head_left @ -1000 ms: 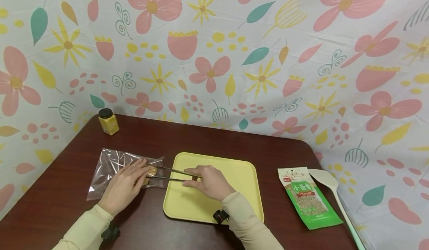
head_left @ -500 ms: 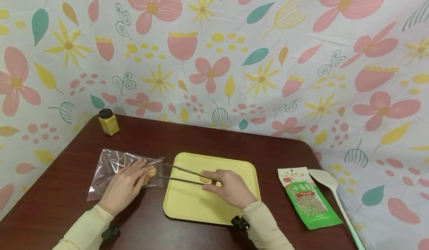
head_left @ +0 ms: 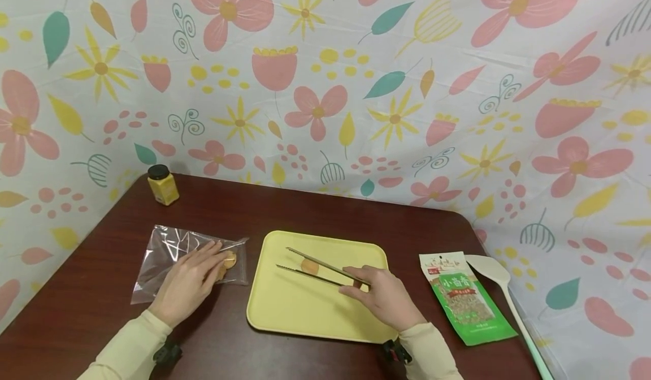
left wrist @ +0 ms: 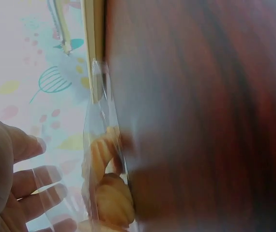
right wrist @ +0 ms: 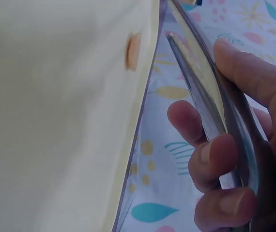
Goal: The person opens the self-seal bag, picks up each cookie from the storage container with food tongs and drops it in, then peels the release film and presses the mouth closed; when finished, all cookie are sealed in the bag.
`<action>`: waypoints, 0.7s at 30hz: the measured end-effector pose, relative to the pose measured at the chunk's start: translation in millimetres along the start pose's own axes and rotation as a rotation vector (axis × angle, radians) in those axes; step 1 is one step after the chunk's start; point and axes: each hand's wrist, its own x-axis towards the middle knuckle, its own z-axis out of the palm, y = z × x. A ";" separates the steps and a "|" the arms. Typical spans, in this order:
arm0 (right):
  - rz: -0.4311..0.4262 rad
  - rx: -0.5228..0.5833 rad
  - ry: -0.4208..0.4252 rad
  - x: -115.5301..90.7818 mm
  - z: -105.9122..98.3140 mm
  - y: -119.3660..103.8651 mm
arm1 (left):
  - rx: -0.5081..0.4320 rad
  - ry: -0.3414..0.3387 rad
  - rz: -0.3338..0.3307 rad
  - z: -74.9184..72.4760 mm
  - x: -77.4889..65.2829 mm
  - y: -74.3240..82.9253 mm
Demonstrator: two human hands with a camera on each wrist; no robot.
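Note:
My left hand rests on a clear plastic bag lying on the table, its fingers spread fairly straight over the film. Several shell-ridged cookies sit inside near the bag's mouth, partly covered by that hand in the head view. My right hand grips a pair of metal tongs, fingers on one arm and thumb on the other. The tong tips are spread apart above the yellow tray, with nothing pinched between them. One round cookie lies on the tray and appears between the tong arms from above.
A yellow jar with a black lid stands at the back left. To the tray's right lie a green and white spice packet and a white spatula with a pale green handle. A flowered cloth hangs behind the table.
My right hand has drawn the tongs rightward, from the bag's mouth to over the tray. The cookie on the tray came into view from behind the hand. My left hand stays put.

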 end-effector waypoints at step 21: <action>0.125 0.016 0.070 -29.3 -14.7 23.5 | 0.003 -0.023 -0.022 1.1 0.9 3.9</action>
